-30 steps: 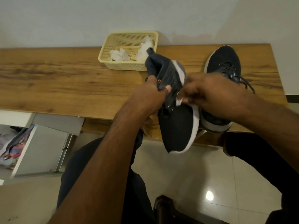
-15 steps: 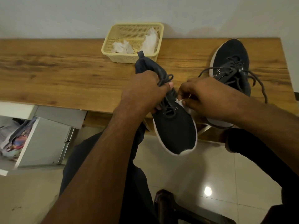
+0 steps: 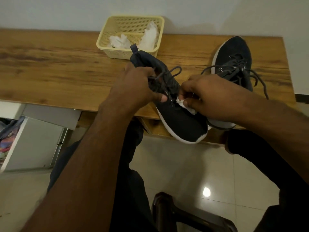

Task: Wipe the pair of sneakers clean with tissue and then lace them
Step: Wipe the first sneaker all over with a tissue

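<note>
While the left hand (image 3: 133,86) grips the held sneaker (image 3: 177,114) at its laces, the right hand (image 3: 209,96) pinches tissue (image 3: 181,103) with curled fingers against its side. At two o'clock from it, the second sneaker (image 3: 234,64) lies on the tabletop (image 3: 50,67).

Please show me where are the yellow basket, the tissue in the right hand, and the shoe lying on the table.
Yellow basket (image 3: 102,45): head view, left rim.
Tissue (image 3: 181,102): head view, white tip showing.
Right hand (image 3: 209,96): head view, back.
Shoe on the table (image 3: 234,51): head view, toe.
</note>
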